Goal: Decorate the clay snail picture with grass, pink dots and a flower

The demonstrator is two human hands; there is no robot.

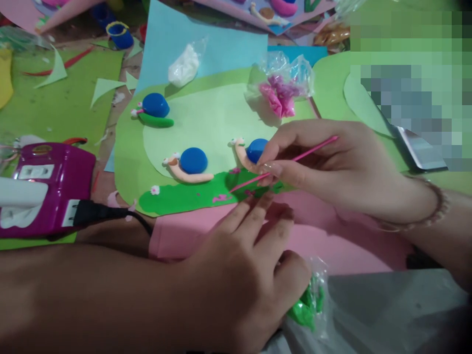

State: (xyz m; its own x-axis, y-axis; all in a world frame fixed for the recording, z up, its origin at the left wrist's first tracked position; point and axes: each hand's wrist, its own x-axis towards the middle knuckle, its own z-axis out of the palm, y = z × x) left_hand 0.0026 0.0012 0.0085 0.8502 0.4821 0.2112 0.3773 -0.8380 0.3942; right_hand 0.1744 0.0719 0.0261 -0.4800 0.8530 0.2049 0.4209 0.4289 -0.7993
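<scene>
Between the thumb and fingers of my right hand (324,162) is a thin pink pointed stick (306,153). Its lower tip touches or hovers just over small pink clay bits (221,198) on a green clay strip (177,198). My left hand (254,250) lies with fingers stretched over the strip's lower edge and a pink sheet (332,236). Above the strip are a clay snail (193,161) with a blue shell and another snail (254,150), partly covered by my right hand. A clay figure (155,105) with a blue top and green base sits upper left on the green paper (129,152).
Bagged white clay (183,66) and bagged pink clay (280,96) lie on the far part of the paper. Bagged green clay (306,305) is beside my left hand. A purple power strip (73,172) with a black plug stands left. A phone (424,145) lies right.
</scene>
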